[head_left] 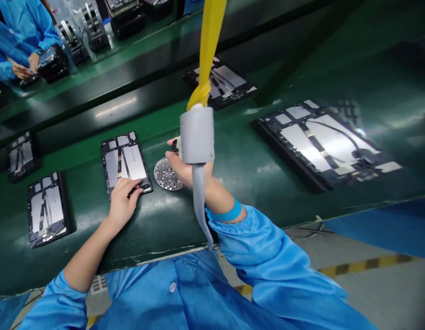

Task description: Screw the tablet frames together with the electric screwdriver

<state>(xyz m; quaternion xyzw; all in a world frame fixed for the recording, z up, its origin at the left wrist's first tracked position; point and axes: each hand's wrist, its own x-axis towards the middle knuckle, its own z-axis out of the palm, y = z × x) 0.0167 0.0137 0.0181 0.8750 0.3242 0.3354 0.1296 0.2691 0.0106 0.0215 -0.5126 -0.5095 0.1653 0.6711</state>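
My left hand [125,195] is closed, its thumb and fingers pinching a thin black piece [136,189] whose exact kind I cannot make out. It rests on the lower edge of an opened tablet [130,158] with silvery battery panels and dark cables showing. To the right, my right hand [185,169] wraps round an electric screwdriver [198,135], whose grey body hides most of the fingers. A black end piece shows by the thumb. Under that hand lies a round metal dish [166,175] dotted with holes or small screws, partly covered by it.
The screwdriver hangs from a yellow strap [210,41], with a grey cable [199,197] below. Other opened tablets lie left [47,208] and right [322,142] on the green bench [229,183]. Across it, a co-worker's hands [25,68] are beside a dark stack.
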